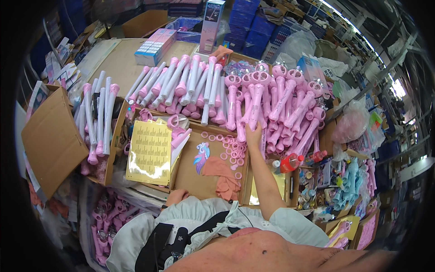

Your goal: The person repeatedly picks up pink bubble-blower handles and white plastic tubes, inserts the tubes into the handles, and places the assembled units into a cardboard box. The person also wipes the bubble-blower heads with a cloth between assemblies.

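At the front of a heap of pink wands (pixel 299 109), the lower end of one wand (pixel 255 103) is met by the right hand (pixel 253 133), but whether it is gripped cannot be told. By the near edge of the cardboard tray (pixel 186 170), the left hand (pixel 178 196) is held close to the yellow sheet (pixel 148 153), its grip too hidden to be read. Pink rings (pixel 234 154) and an orange cloth (pixel 221 171) are laid inside.
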A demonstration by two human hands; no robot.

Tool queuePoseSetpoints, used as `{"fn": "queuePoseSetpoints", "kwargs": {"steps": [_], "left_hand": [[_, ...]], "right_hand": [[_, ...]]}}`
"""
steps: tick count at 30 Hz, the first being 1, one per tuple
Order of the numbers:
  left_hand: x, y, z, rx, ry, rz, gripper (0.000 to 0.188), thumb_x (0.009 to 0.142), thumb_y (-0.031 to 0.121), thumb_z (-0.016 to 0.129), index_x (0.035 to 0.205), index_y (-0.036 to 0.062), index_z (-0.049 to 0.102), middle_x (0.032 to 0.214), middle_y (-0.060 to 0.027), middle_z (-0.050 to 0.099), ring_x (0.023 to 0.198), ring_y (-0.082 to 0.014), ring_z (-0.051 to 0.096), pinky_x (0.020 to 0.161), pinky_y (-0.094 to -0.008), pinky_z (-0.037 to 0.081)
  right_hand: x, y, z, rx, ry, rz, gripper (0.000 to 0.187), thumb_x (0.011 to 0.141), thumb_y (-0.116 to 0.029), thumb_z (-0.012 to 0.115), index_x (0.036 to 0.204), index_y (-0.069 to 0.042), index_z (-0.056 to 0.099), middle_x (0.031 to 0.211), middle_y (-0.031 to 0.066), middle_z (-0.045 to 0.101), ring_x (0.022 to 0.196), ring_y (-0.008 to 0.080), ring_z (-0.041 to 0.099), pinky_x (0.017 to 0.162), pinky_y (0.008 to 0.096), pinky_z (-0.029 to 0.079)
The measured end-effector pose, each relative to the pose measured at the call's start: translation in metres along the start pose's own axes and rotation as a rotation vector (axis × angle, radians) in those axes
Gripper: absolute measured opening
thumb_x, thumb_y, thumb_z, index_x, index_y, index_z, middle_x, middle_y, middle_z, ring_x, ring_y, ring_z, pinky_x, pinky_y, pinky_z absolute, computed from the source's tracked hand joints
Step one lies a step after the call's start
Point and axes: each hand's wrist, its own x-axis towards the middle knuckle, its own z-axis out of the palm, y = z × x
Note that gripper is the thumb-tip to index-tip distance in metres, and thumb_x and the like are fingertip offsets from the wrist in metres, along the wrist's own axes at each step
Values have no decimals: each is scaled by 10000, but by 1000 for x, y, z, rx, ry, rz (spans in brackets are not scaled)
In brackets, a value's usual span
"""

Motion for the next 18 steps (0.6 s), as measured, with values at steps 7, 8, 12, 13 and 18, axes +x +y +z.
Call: {"fn": "queuePoseSetpoints", "kwargs": {"steps": [7,8,12,13,18], "left_hand": [[6,-7,4,19,16,17,214,794,226,591,914,60,653,830,-188,630,801,-373,595,691,-455,468],[7,-8,4,24,14,23,214,793,228,590,912,61,652,825,-186,630,793,-374,596,686,-456,469],[10,-9,3,39,-13,47,203,794,232,582,887,64,647,806,-182,627,776,-371,597,674,-458,468],[11,-9,3,47,-22,52,200,794,233,581,880,65,645,802,-182,626,774,-370,597,672,-459,467],[13,-10,2,32,2,67,198,793,241,582,861,64,638,777,-180,622,759,-369,597,663,-462,465]], "right_hand": [[-32,0,12,20,-35,44,621,773,-241,682,1254,51,419,1153,207,546,1038,265,552,881,339,428],[-39,3,11,-76,-50,75,642,771,-263,685,1259,53,414,1166,217,540,1050,273,548,883,342,428],[-55,17,11,-95,-112,92,640,763,-265,694,1243,64,428,1138,220,559,1022,276,563,869,349,436],[-56,21,14,-77,-119,88,633,760,-257,699,1236,65,433,1120,218,565,1007,269,568,858,347,441],[-53,39,40,-28,-91,72,581,761,-199,711,1201,71,444,1040,187,579,922,219,584,787,316,469]]}}
